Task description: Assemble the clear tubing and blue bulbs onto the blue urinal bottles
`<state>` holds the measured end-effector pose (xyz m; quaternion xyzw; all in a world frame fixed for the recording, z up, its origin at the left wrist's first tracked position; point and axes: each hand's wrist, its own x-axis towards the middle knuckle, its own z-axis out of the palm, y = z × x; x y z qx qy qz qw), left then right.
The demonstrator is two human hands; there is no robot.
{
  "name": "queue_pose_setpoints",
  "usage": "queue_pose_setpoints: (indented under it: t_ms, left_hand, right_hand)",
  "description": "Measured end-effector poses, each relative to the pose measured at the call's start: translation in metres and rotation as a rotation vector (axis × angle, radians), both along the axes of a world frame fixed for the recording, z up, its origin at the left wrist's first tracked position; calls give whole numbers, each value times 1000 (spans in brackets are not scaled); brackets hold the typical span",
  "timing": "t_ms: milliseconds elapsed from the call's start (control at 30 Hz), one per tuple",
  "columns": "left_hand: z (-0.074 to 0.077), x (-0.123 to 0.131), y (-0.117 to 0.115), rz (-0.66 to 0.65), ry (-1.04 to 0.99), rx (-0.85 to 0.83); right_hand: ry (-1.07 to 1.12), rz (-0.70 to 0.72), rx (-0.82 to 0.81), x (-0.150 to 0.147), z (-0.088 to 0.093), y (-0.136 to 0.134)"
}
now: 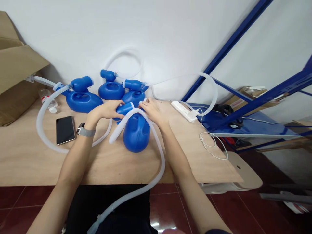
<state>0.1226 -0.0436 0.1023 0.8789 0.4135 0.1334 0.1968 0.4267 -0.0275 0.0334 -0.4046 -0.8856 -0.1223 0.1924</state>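
A blue plastic bottle (136,133) lies on the wooden table (29,159) in front of me. My left hand (106,110) is closed around its blue neck piece (124,109). My right hand (151,110) pinches the end of a translucent white hose (156,152) right at that neck. The hose arcs over the bottle and runs down off the table's front edge toward my lap. A grey watch sits on my left wrist.
Three more blue bottles (83,99) with hoses stand against the white wall. A black phone (65,129) lies at the left, beside a cardboard box (17,74). A white power strip (184,111) with a white cable lies at the right, by a blue metal rack (243,107).
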Motion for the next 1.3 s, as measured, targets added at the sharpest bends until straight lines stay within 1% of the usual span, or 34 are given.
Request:
queue_pose_setpoints:
  t_ms: [133,267,333,400,467,533,600,667,733,867,933,967,1067,1133,1167,1233,1300]
  left_hand:
    - [-8,30,-5,-48,-48,93]
    - [-15,50,-14,-35,-134,148]
    - [-18,61,-27,20,-199,197]
    - [-24,76,-44,117,-254,305]
    - [-35,95,-60,214,-250,441]
    - [-48,110,-69,277,-212,569]
    - [-62,119,-68,299,-190,652]
    - [-73,121,-59,299,-199,680]
    - [-81,118,-46,313,-232,664]
    - [-87,113,-25,401,-339,569]
    - [-90,112,-18,402,-379,557]
    - [-91,112,-16,391,-392,561]
    - [-94,110,-13,364,-382,551]
    - [-95,108,-12,359,-346,519]
    - [-95,107,-12,354,-329,505]
    - [-94,105,-12,337,-316,493]
    - [-93,104,-10,325,-327,491]
  right_hand:
    - [-8,30,-31,5,-11,7]
    - [16,19,-75,14,-22,20]
    - [37,0,-81,17,-27,24]
    - [65,-34,-86,17,-32,26]
    - [99,-82,-88,15,-36,25]
    - [140,-137,-80,11,-37,23]
    - [180,-181,-68,5,-37,20]
    - [213,-205,-60,0,-35,17]
    - [240,-215,-56,-4,-33,13]
    - [309,-219,-48,-6,-30,4]
    - [452,-174,-80,-5,-26,0]
    - [588,-128,-122,-4,-24,-2]
    - [1174,25,-291,-1,-15,-4]
    - [1522,60,-370,0,-9,-1]
    - [1647,56,-397,0,-7,2]
    - [1791,37,-447,3,-3,10]
    - [1850,4,-482,14,0,20]
